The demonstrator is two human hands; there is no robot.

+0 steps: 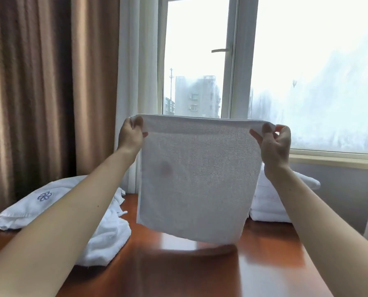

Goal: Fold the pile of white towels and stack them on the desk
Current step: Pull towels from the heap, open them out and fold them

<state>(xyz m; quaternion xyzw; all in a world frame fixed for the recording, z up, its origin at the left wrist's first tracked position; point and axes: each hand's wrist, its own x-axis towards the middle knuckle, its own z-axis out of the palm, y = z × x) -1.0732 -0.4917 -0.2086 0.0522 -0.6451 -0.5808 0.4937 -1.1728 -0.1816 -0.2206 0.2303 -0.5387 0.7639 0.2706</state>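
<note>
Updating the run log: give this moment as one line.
left hand: pinches towel top corner; right hand: pinches other top corner; towel: hanging over desk; pile: left; folded stack: right

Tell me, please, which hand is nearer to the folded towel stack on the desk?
Right. The right hand pinches a corner of the held towel above the folded stack; the left hand pinches the opposite corner, farther left.

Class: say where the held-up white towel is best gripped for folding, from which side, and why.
Take the towel by its two top corners, one from each side, as the left hand and right hand pinch it now. The top edge then stretches straight and the cloth hangs flat above the desk, ready to fold.
</note>
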